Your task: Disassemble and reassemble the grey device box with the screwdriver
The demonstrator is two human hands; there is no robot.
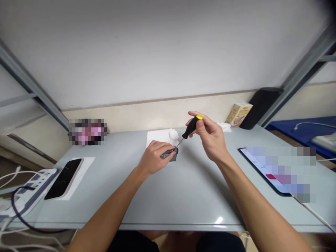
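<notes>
A screwdriver [190, 128] with a black handle and a yellow cap is gripped in my right hand [210, 136], between thumb and fingers. Its thin metal shaft slants down to the left. The tip meets a small dark device [172, 156] on the desk, which shows a bit of green. Around that device my left hand [156, 155] is closed, thumb in front and fingers behind, covering much of it. The exact spot under the tip is too small to make out. Just behind lie a white sheet of paper [157, 135] and a small white rounded object [173, 134].
On the left of the grey desk [168, 203] are a dark phone [64, 178] on paper and a power strip [34, 190] with cables. A lit tablet or phone [265, 171] lies right, cable attached. A carton [238, 113] and black cylinder [259, 106] stand back right.
</notes>
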